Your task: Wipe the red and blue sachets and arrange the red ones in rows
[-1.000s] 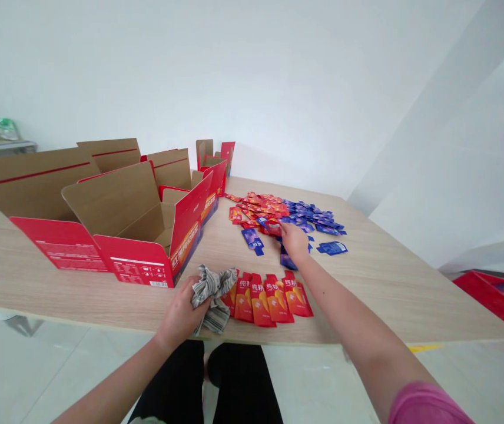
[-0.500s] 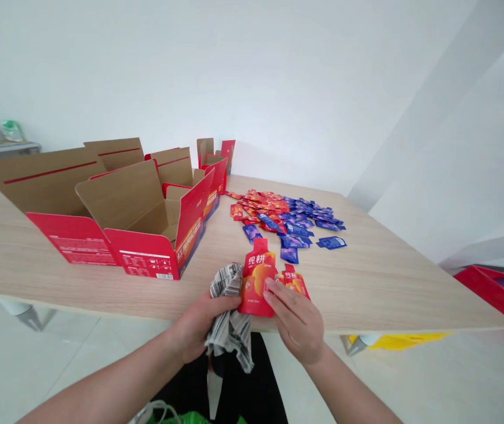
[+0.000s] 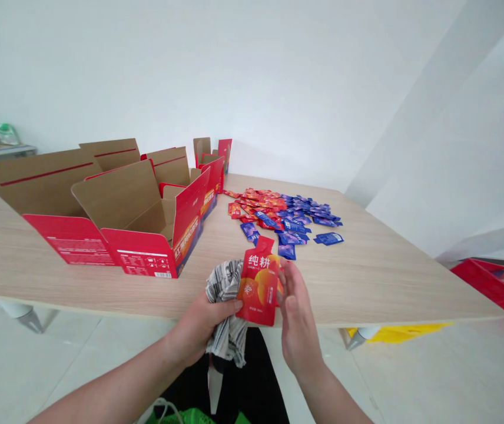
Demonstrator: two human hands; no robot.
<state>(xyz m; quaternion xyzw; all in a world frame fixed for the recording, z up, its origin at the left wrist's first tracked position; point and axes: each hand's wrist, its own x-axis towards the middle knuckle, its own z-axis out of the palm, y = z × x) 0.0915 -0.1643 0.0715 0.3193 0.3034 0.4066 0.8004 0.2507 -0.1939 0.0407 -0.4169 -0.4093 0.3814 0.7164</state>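
Note:
Both hands hold a stack of red pouches (image 3: pixel 258 282) upright at the table's near edge. My left hand (image 3: pixel 205 321) grips the stack's left side together with a striped grey cloth (image 3: pixel 225 306) that hangs below it. Against the stack's right side presses my right hand (image 3: pixel 294 306), fingers straight and close together. Farther back on the table (image 3: pixel 367 277) lies a pile of loose red pouches (image 3: pixel 256 206) and blue pouches (image 3: pixel 305 221).
An open red cardboard box (image 3: pixel 155 227) with raised brown flaps stands at the left of the table, with more open boxes (image 3: pixel 57 176) behind it. A red tray (image 3: pixel 494 282) sits low at the right. Something yellow (image 3: pixel 393 333) lies under the table.
My right hand came back from the far pile and gathered the row of red pouches into one stack. Both hands now hold that stack upright, lifted off the table, and the right palm has turned against its side.

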